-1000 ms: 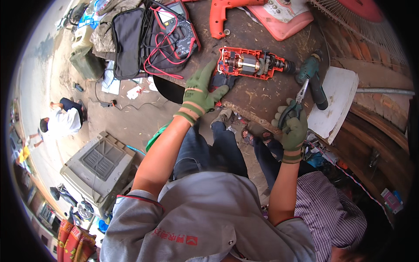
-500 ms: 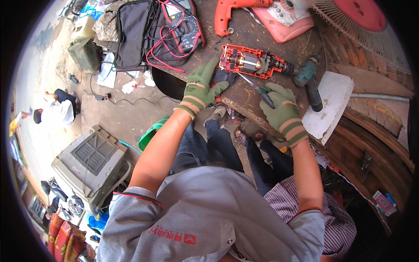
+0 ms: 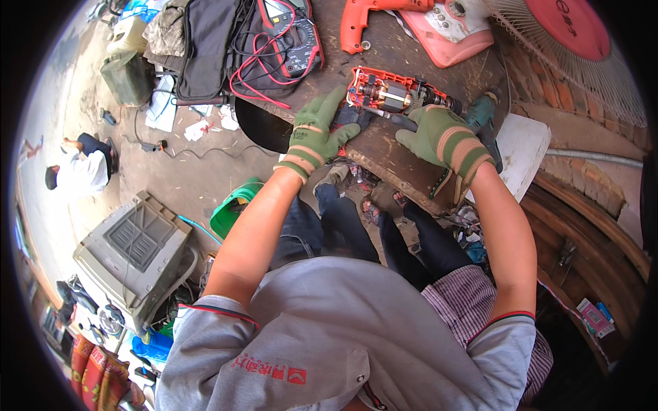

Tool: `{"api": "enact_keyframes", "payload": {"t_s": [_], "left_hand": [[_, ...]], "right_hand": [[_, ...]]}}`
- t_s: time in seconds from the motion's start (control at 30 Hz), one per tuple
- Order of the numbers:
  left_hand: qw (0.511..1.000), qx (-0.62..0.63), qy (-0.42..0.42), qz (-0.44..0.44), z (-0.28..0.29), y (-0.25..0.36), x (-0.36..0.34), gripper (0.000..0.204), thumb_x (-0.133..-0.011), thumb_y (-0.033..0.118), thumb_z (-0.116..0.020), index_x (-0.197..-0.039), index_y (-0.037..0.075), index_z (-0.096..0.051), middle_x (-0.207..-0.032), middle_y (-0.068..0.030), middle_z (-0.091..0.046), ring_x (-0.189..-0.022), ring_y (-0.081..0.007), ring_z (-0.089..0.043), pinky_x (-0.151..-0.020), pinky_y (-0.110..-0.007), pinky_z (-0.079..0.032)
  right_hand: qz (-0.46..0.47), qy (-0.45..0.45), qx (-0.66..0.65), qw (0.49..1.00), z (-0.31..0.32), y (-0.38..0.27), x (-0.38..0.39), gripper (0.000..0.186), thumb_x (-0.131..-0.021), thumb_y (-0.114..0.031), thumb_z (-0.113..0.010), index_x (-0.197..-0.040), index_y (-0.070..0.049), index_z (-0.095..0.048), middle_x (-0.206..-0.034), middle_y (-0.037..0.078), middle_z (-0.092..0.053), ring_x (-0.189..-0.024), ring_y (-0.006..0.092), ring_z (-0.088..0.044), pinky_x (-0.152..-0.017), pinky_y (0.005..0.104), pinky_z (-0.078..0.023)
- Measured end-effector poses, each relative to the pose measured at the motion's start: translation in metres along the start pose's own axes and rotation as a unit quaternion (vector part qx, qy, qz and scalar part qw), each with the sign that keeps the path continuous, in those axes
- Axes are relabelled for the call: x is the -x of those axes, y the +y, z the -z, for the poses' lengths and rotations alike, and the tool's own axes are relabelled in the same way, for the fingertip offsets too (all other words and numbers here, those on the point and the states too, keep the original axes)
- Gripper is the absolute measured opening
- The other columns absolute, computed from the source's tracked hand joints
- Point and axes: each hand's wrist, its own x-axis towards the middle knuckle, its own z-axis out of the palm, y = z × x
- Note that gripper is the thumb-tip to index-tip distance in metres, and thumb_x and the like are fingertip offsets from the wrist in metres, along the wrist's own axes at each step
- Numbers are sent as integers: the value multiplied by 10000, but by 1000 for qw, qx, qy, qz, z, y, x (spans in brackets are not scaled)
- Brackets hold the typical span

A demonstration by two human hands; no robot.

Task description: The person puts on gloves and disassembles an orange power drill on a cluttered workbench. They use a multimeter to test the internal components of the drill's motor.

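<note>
On the worn table lies an opened orange power drill (image 3: 394,96), its motor and gears bare in the half casing. My gloved left hand (image 3: 314,131) rests around the dark handle end at the drill's left, thumb and fingers apart on either side of it. My gloved right hand (image 3: 439,137) is closed on a screwdriver (image 3: 403,122) with a dark handle. The shaft points left along the drill's near edge, toward the dark part by my left hand. Where the tip touches, I cannot make out. Both gloves are green with tan stripes.
A teal cordless drill (image 3: 484,120) lies at the right, partly on a white board (image 3: 524,151). Behind are a multimeter (image 3: 295,41) with red leads, an orange tool shell (image 3: 354,27) and a fan (image 3: 562,27). Another person (image 3: 466,294) is close at my right.
My right hand has moved left and up against the drill, turning so the screwdriver lies flatter and farther left. My left hand has stayed nearly in place.
</note>
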Motion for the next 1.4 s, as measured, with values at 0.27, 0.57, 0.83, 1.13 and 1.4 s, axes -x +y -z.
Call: {"api": "enact_keyframes", "payload": {"t_s": [0.27, 0.57, 0.83, 1.13, 1.4], "left_hand": [[1000, 11, -12, 24, 4, 3, -1, 761, -811, 380, -815, -1458, 98, -530, -1198, -227, -658, -1106, -447, -610, -951, -513, -479], [996, 56, -15, 74, -1, 2, -2, 724, -751, 280, -852, -1407, 122, -587, -1179, -204, -675, -1098, -417, -630, -962, -489, -483], [999, 29, -19, 31, 4, 5, -7, 757, -772, 295, -854, -1441, 113, -549, -1264, -205, -660, -1161, -424, -612, -977, -487, -484], [999, 47, -6, -7, 3, 5, -1, 584, -809, 264, -837, -1348, 145, -645, -997, -140, -649, -903, -325, -621, -840, -431, -509], [999, 3, -47, 14, 6, 11, -7, 561, -805, 249, -839, -1317, 135, -641, -1131, -155, -650, -1033, -352, -633, -903, -438, -509]], "right_hand": [[34, -16, 40, 998, 13, -12, -4, 426, -911, -369, -651, -1139, -16, -724, -1151, 236, -711, -1063, 375, -703, -943, 467, -554], [151, -32, 181, 971, 17, -34, -3, 294, -813, -80, -590, -1052, 14, -732, -1028, 263, -728, -965, 368, -739, -828, 464, -587], [167, 62, 176, 968, -3, -29, -3, 263, -884, -192, -614, -958, 34, -727, -875, 254, -724, -817, 381, -741, -727, 472, -590], [46, 102, 81, 990, -20, -32, 14, 271, -896, -275, -625, -991, -48, -740, -975, 194, -733, -928, 371, -724, -821, 470, -576], [-116, 167, -218, 954, -87, 31, 65, 399, -893, -407, -646, -959, -20, -717, -1038, 248, -698, -982, 420, -679, -869, 483, -525]]}}
